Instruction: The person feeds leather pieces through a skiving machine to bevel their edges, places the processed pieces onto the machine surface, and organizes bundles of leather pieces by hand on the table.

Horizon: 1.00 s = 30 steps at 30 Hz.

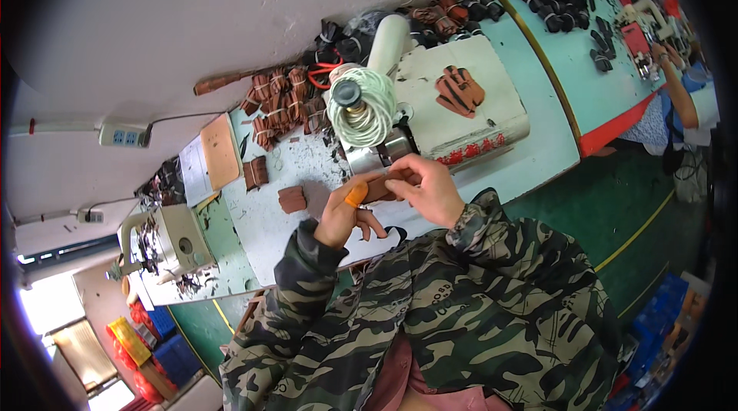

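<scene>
In front of the machine's metal roller (396, 146), my two hands meet over a small brown strip, possibly leather (377, 190). My left hand (340, 211) grips its left end, and an orange finger cover (357, 195) shows on one of the fingers. With thumb and fingertips, my right hand (430, 192) pinches the strip's right end. A stack of brown pieces (292, 199) lies on the white table just left of my left hand. Beyond it stands a small tied brown bundle (256, 172). More orange-brown pieces (460, 91) rest on top of the machine's cream housing (492, 65).
A coil of pale cord (363, 107) hangs round the machine's post. Tied brown bundles (280, 96) and black bundles (555, 3) line the wall side. A second machine (181, 242) stands at left. Another person's arm (678, 92) reaches over the far-right table.
</scene>
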### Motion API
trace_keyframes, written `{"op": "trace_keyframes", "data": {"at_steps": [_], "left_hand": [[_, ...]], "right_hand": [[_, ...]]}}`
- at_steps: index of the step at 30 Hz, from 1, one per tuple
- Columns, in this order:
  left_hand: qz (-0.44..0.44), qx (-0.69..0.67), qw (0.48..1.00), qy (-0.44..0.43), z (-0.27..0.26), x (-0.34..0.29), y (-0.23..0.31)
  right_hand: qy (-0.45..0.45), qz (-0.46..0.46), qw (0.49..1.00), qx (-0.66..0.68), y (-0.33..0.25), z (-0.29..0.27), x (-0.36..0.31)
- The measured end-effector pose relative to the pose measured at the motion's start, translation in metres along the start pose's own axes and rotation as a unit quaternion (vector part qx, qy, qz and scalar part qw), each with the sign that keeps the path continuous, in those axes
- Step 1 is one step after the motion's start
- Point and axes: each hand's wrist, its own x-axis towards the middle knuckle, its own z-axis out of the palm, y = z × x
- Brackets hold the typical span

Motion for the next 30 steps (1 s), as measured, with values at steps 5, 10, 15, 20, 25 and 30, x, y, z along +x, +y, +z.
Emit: {"op": "trace_keyframes", "data": {"at_steps": [5, 10, 15, 20, 25, 30], "left_hand": [[-0.106, -0.050, 0.988, -0.103, -0.023, 0.009, 0.014], [-0.190, 0.038, 0.970, -0.145, -0.036, 0.022, 0.041], [-0.203, 0.220, 0.953, -0.047, -0.039, 0.043, 0.056], [-0.178, 0.131, 0.973, -0.069, -0.030, 0.053, 0.059], [-0.152, 0.174, 0.971, -0.056, -0.044, 0.046, 0.044], [-0.149, 0.139, 0.977, -0.063, -0.026, 0.057, 0.043]], "right_hand": [[-0.118, 0.121, 0.985, 0.020, -0.003, -0.013, 0.018], [-0.170, 0.151, 0.973, -0.034, -0.008, -0.014, 0.024], [-0.088, -0.038, 0.976, -0.197, -0.012, -0.036, 0.031], [-0.056, -0.124, 0.943, -0.303, -0.014, -0.046, 0.046], [-0.097, -0.088, 0.919, -0.372, -0.027, -0.060, 0.052], [-0.165, -0.133, 0.943, -0.255, -0.016, -0.067, 0.052]]}}
